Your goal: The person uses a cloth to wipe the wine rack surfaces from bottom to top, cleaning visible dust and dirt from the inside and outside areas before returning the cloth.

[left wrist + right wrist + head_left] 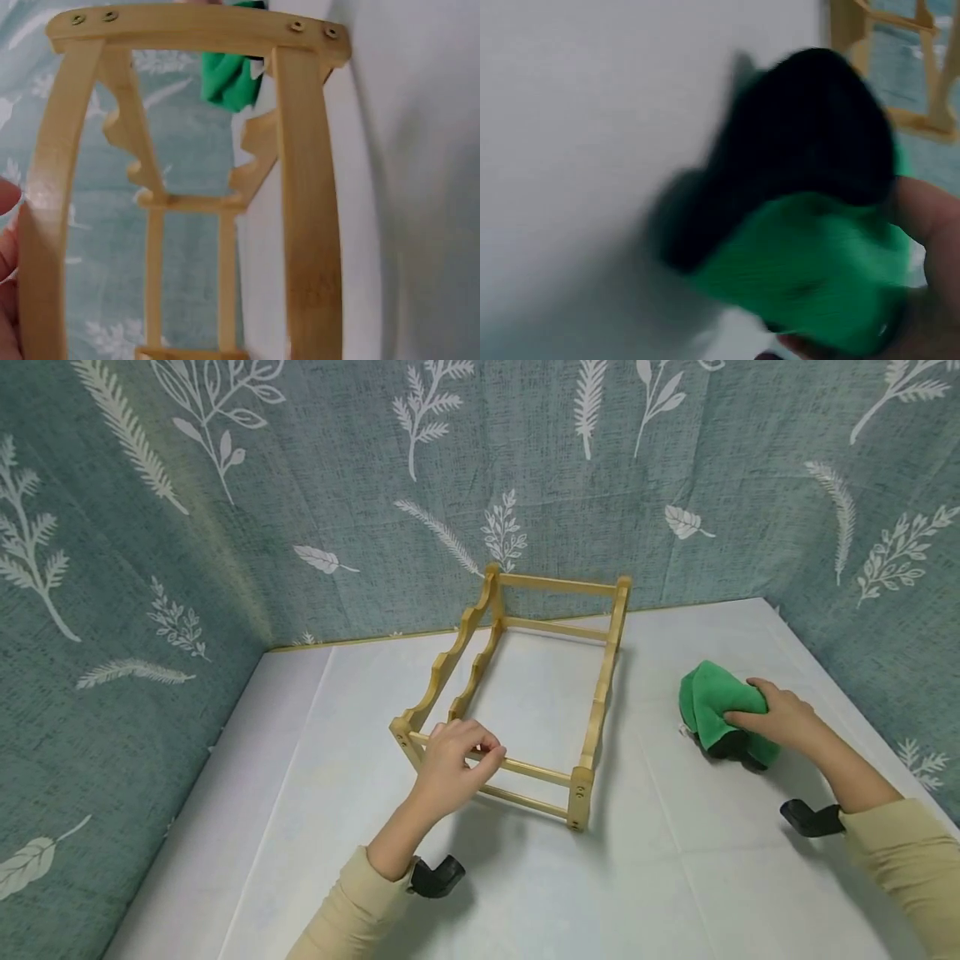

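A light wooden rack (580, 797) with wavy-edged side rails stands on the white table. My left hand (453, 766) is at its near upper rail, fingers curled over the wood. In the left wrist view, my fingers (7, 251) show at the edge beside one bar of the rack (309, 195). To the right, my right hand (783, 717) grips a soft, crumpled green and black fabric item (716, 697) with a small white tag. Seen from the right wrist, the fabric (817, 262) is blurred, its black part facing away from the hand (939, 247). Its exact kind is unclear.
The white tabletop (652, 877) extends around the rack. A green curtain (330, 502) with white leaf prints hangs behind the table and along both sides. A black camera mount (437, 877) sits at the left wrist, another (812, 818) at the right.
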`<control>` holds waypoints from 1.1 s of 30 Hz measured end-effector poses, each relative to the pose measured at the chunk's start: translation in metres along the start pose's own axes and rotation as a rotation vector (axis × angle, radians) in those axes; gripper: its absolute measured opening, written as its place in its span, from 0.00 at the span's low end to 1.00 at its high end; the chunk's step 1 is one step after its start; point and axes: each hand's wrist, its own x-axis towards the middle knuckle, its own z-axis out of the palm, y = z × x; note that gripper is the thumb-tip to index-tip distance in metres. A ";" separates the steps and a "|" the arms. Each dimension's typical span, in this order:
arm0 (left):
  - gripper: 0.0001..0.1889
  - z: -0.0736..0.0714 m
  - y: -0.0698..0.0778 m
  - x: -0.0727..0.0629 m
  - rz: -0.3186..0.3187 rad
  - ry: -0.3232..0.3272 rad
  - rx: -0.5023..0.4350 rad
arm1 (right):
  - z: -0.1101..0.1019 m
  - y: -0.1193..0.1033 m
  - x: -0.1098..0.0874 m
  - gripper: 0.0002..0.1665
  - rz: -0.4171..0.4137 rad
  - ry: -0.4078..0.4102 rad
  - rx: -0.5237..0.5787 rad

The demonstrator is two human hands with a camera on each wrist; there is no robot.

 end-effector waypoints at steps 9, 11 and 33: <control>0.07 0.005 0.031 -0.001 0.035 -0.054 -0.027 | -0.041 -0.062 0.027 0.44 -0.088 0.064 0.029; 0.10 0.011 0.040 0.000 0.041 -0.069 -0.009 | -0.046 -0.080 0.039 0.44 -0.109 0.077 0.059; 0.15 0.035 0.040 -0.009 0.023 -0.038 -0.015 | -0.039 -0.053 0.045 0.38 -0.112 -0.093 -0.125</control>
